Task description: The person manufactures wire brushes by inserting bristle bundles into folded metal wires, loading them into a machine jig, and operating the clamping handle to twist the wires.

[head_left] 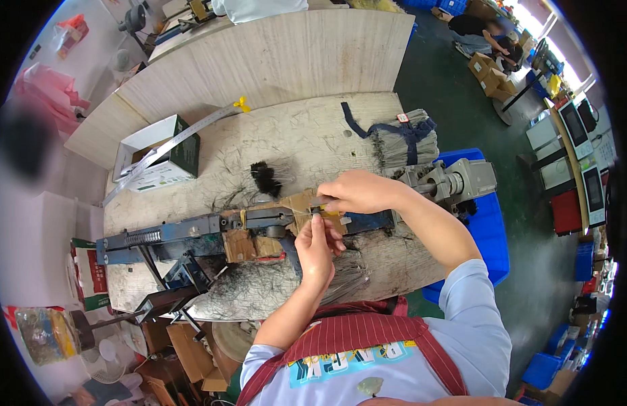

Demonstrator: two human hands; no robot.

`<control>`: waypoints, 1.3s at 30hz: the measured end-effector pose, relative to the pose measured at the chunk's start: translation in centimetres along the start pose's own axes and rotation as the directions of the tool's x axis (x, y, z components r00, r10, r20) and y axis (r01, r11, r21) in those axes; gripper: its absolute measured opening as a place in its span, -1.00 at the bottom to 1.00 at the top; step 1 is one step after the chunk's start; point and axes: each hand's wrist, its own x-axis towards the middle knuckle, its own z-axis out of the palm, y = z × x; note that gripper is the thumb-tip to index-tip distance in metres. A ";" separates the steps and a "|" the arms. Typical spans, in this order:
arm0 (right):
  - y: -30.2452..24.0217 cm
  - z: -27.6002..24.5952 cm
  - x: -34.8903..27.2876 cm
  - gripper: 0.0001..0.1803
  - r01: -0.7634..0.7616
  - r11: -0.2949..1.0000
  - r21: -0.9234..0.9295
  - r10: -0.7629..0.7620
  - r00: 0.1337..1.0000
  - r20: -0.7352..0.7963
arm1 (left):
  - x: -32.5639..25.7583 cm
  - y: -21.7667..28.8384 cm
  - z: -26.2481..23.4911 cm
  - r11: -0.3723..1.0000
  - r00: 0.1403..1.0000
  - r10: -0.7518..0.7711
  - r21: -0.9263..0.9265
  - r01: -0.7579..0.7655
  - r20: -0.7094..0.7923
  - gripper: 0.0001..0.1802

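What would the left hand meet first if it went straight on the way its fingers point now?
The left hand points up toward the right hand, just above the tan block on the metal jig. It would probably meet the right hand's fingertips first, though depth is unclear.

Illumination: bright, even daylight, strongest from the upper right, where a blown-out window strip (530,20) glares white. Shadows: soft and short; a faint one under the hands (327,223) on the pale scratched wooden bench (293,135). Glare: mild sheen on the long silver metal ruler (171,145) and on the dark green painted floor (455,88). Focus: centre sharp, fine wire strands resolved; a smeared blurred patch at the left edge. Distortion: heavy fisheye, bench edges bow outward, black circular vignette fills all corners. Colour: natural, slightly cool.
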 end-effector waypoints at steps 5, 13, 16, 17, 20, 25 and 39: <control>-0.1 -0.1 1.1 -0.71 -0.149 0.973 0.178 0.127 0.984 0.128 | 0.3 -0.2 -0.4 0.997 0.993 0.052 -0.064 -0.046 0.102 -0.64; 0.6 -1.0 -0.7 -0.71 0.011 0.992 -0.122 -0.037 0.976 -0.216 | -1.4 4.3 -1.0 0.765 0.970 -0.131 -0.602 0.231 0.206 -0.26; -2.2 -1.9 -2.9 -0.67 -0.153 0.887 0.436 0.236 0.961 -0.144 | -1.8 4.4 -1.3 0.810 0.973 -0.099 -0.552 0.200 0.208 -0.26; -2.7 -1.7 -3.5 -0.70 -0.121 0.884 0.451 0.227 0.955 -0.189 | -1.6 4.2 -1.1 0.815 0.976 -0.097 -0.547 0.191 0.196 -0.27; -2.6 1.8 -3.7 -0.84 0.157 0.987 0.028 -0.120 0.846 -0.519 | -1.5 3.9 -1.2 0.827 0.977 -0.104 -0.530 0.188 0.184 -0.31; -3.8 5.0 -2.4 -0.87 0.075 0.951 -0.300 -0.250 0.756 -0.605 | -1.8 3.5 -1.2 0.826 0.980 -0.136 -0.530 0.194 0.146 -0.40; -4.7 3.1 -5.1 -0.85 -0.211 0.972 0.105 0.233 0.806 -0.545 | -1.7 4.1 -1.3 0.821 0.972 -0.097 -0.535 0.199 0.212 -0.50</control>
